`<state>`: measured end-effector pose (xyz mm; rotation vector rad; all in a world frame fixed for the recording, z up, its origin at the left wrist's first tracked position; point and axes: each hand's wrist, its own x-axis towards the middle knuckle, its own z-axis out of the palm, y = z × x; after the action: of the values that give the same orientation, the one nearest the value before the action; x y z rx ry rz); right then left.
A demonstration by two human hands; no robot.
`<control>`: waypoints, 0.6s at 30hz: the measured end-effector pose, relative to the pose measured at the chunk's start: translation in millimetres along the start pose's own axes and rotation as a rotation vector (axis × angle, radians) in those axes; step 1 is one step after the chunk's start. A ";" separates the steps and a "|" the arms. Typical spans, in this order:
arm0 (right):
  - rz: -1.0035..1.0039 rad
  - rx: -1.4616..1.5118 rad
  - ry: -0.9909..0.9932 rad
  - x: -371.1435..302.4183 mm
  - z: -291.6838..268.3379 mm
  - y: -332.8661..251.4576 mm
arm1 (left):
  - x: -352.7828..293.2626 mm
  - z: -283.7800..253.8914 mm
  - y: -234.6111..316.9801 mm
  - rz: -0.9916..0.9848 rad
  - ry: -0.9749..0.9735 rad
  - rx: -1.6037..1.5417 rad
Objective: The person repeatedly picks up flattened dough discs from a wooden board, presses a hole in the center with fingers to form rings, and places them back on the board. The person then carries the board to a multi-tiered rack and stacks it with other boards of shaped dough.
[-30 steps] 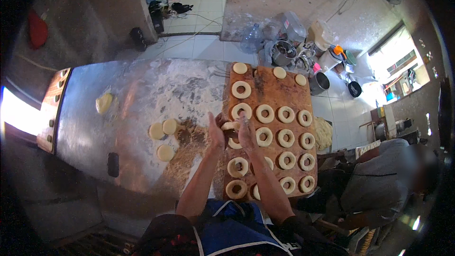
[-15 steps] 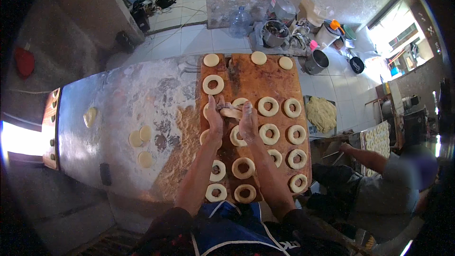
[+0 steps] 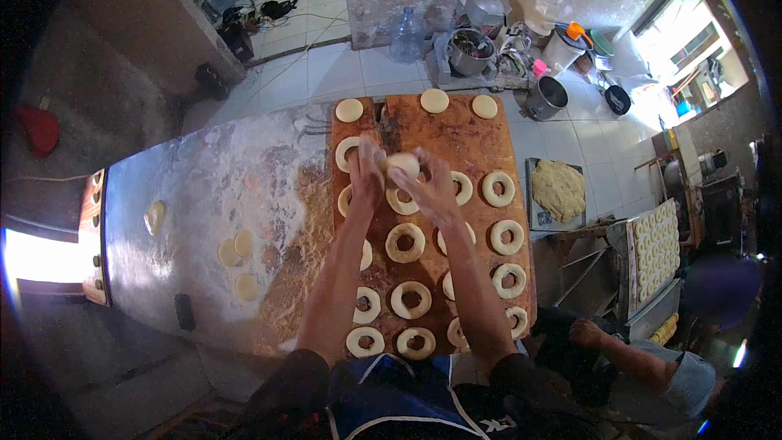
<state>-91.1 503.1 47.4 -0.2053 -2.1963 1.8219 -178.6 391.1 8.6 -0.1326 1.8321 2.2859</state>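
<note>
A pale, round piece of dough (image 3: 402, 165) is held above the far half of the brown wooden board (image 3: 444, 134). My right hand (image 3: 432, 191) grips it between thumb and fingers. Close against its left side is my left hand (image 3: 371, 171), its fingers bent and smeared by motion, so their hold is unclear. Under and around both hands lie rows of dough rings, among them one ring (image 3: 405, 228) nearer me and another ring (image 3: 498, 180) to the right. Along the far edge sit flat dough rounds without holes, such as the middle round (image 3: 434, 101).
Left of the board, a floured table (image 3: 187, 163) carries several loose dough rounds (image 3: 246, 287). A dough mass (image 3: 558, 189) rests beyond the right edge. At lower right a person (image 3: 643, 358) sits or stands near a tray of rings (image 3: 656, 236). Pots (image 3: 546, 98) stand on the tiled floor.
My hands have shifted slightly away from me and apart. The dough between them has turned from edge-on to a rounder face. The person at right has moved lower, and the view has shifted slightly.
</note>
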 end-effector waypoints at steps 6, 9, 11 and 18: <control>0.078 -0.679 0.275 35.8 -3.7 28.9 | 65.3 21.0 -2.9 0.198 -0.096 0.962; 0.117 -0.894 0.208 37.0 -14.8 49.2 | 74.1 10.7 -11.0 0.591 -0.039 1.267; 0.134 -0.858 0.229 43.4 -28.9 59.4 | 75.5 1.1 -9.0 0.675 -0.179 1.177; -0.098 -1.080 0.224 142.2 -40.4 97.7 | 65.5 6.9 8.1 0.545 -0.466 1.455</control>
<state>-220.7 600.5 -24.0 -0.4603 -2.6899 0.3713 -243.7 403.1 4.8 1.0705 2.8197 0.5045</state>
